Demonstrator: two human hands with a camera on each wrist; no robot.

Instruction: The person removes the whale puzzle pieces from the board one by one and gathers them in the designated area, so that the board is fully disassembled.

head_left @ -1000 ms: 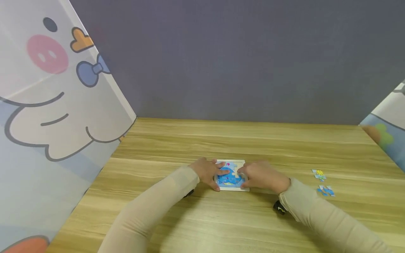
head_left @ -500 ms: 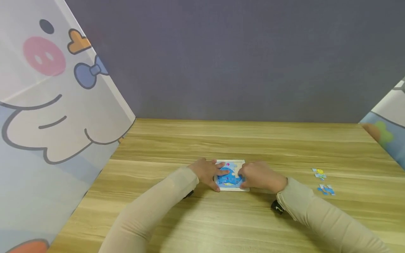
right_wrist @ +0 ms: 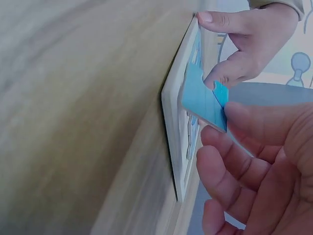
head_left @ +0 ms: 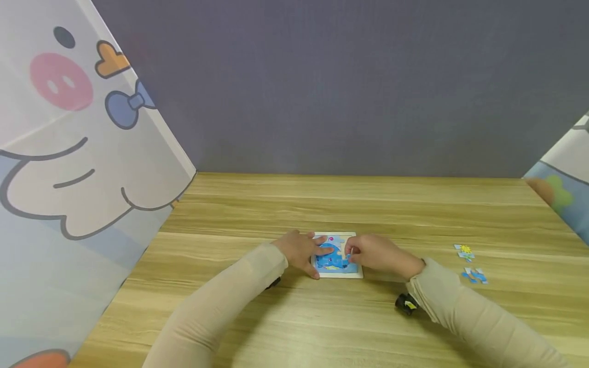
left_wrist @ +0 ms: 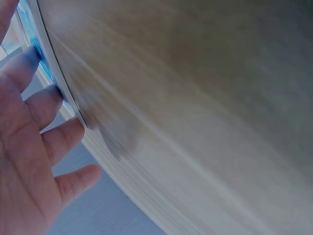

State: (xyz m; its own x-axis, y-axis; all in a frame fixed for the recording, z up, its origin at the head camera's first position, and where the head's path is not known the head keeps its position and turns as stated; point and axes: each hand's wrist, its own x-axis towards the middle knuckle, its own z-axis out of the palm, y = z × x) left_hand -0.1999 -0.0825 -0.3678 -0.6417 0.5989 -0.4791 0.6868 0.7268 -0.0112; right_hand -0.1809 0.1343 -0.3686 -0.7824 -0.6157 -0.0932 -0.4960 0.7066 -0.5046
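A small jigsaw puzzle in a pale wooden frame (head_left: 338,276) lies on the table, its picture a blue animal. Bare tray shows at its upper right. My left hand (head_left: 299,250) rests spread over its left side, fingers on the picture and thumb by the lower edge. At the right side, my right hand (head_left: 377,253) pinches a light blue puzzle piece (right_wrist: 199,98) between thumb and fingers. That piece tilts up over the frame's edge in the right wrist view. The left wrist view has the left hand's fingers (left_wrist: 63,139) along the frame's border.
To the right on the wooden table (head_left: 294,317) lie loose pieces: a group with a yellow sun (head_left: 466,251) and a blue group (head_left: 474,276) nearer me. A grey partition (head_left: 349,92) stands behind, with a cartoon-printed panel (head_left: 92,168) at the left.
My right thumb has drawn up from the frame's lower right corner toward the index finger, and a piece now shows between them. The left hand stays in place on the puzzle.
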